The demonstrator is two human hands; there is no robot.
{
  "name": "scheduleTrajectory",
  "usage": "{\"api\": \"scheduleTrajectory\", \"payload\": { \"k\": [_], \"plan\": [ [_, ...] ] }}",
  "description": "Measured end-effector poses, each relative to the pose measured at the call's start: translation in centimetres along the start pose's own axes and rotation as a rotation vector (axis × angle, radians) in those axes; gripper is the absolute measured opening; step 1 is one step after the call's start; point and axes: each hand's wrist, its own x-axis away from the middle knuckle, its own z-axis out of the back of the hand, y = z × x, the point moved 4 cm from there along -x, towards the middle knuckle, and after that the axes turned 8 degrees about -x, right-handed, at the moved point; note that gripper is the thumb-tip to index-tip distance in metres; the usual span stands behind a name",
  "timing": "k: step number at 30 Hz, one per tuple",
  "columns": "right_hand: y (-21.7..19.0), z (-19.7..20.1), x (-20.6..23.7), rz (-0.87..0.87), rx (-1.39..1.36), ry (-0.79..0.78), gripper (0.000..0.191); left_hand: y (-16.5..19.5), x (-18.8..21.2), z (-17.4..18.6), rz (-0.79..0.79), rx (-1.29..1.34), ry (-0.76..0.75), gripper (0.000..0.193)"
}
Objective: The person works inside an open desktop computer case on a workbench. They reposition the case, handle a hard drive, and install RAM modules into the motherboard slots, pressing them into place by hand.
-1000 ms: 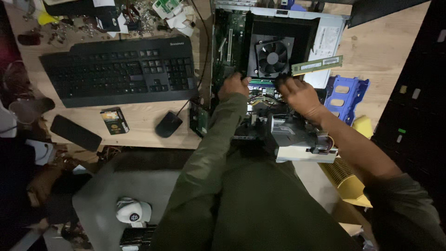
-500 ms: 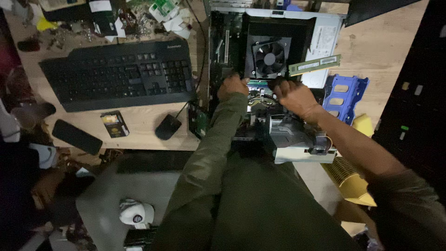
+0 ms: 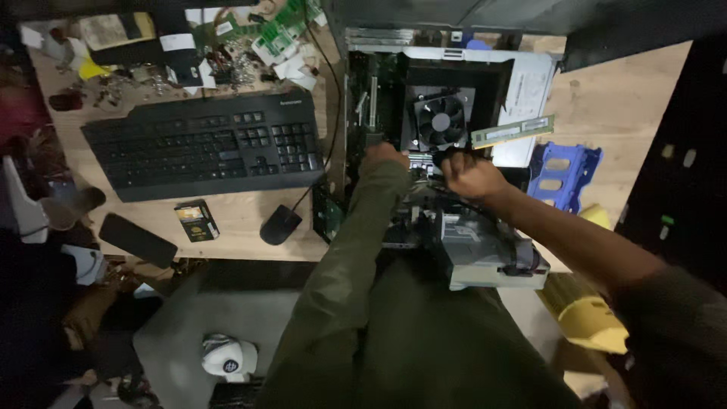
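In the head view, an open computer case (image 3: 447, 113) lies on a wooden tabletop (image 3: 621, 106) in the upper middle of the frame, its black cooling fan (image 3: 441, 121) showing at the centre. The left hand (image 3: 382, 155) reaches into the case just left of and below the fan; whether its fingers are open or closed cannot be told. The right hand (image 3: 471, 176) is curled closed just below the fan, at the case's lower edge; what it grips is hidden. A green memory stick (image 3: 513, 132) lies just right of the fan, above the right hand. A blue drive bracket (image 3: 564, 176) sits to the right. At the left are a black keyboard (image 3: 201, 144), a black mouse (image 3: 279, 224) and a dark phone (image 3: 137, 240).
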Motion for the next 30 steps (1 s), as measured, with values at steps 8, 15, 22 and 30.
{"api": "scheduleTrajectory", "payload": {
  "k": [8, 15, 22, 30],
  "plan": [
    [0.6, 1.3, -1.2, -0.103, -0.152, -0.113, 0.024, 0.6, -1.6, -0.5, -0.017, 0.071, 0.065, 0.047],
    [5.2, 8.6, 6.1, -0.251, -0.500, 0.374, 0.023, 2.0, 4.9, -0.2, -0.256, -0.223, -0.066, 0.044],
    [20.6, 7.3, 5.3, -1.156, -1.675, 0.817, 0.009, 12.1, 15.6, 0.4, -0.982, -0.635, 0.430, 0.101],
    [25.4, 5.3, -3.2, -0.945, -1.528, 0.473, 0.016, 18.1, 7.2, -4.6, -0.823, -0.524, 0.783, 0.074]
  ]
}}
